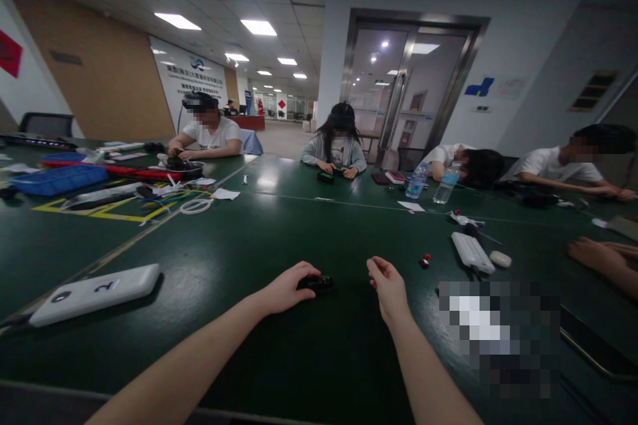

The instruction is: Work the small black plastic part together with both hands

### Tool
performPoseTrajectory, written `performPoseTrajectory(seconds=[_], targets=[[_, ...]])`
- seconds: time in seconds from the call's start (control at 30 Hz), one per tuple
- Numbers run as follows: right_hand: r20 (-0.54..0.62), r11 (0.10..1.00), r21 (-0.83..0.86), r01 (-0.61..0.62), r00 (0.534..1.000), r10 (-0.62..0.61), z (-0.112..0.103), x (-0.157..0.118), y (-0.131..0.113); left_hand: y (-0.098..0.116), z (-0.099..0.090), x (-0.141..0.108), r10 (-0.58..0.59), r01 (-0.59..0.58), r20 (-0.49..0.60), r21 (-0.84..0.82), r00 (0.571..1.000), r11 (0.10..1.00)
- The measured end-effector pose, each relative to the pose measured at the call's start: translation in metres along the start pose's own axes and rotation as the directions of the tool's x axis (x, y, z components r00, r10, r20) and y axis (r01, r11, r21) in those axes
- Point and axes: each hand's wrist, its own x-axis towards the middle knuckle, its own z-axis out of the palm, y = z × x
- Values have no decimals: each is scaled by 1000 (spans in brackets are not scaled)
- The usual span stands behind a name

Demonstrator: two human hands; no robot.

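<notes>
"Where does this view look from?"
"The wearer's head, forward and slightly down across the table (pixel 224 249)."
"How near?"
"Close to the left hand (pixel 292 289) and right hand (pixel 389 287); the door (pixel 377 76) is well beyond."

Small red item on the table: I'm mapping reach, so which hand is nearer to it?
Right. The right hand is to the left of the small red item, not touching it; the left hand is farther left, its fingers on a small black object.
</notes>
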Motion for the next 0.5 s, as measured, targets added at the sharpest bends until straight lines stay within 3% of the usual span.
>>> performPoseTrajectory(seconds=[0.5], targets=[[-25,998,38,43,999,-42,1,9,10,-2,-1,1,42,-40,-35,40,999,998]])
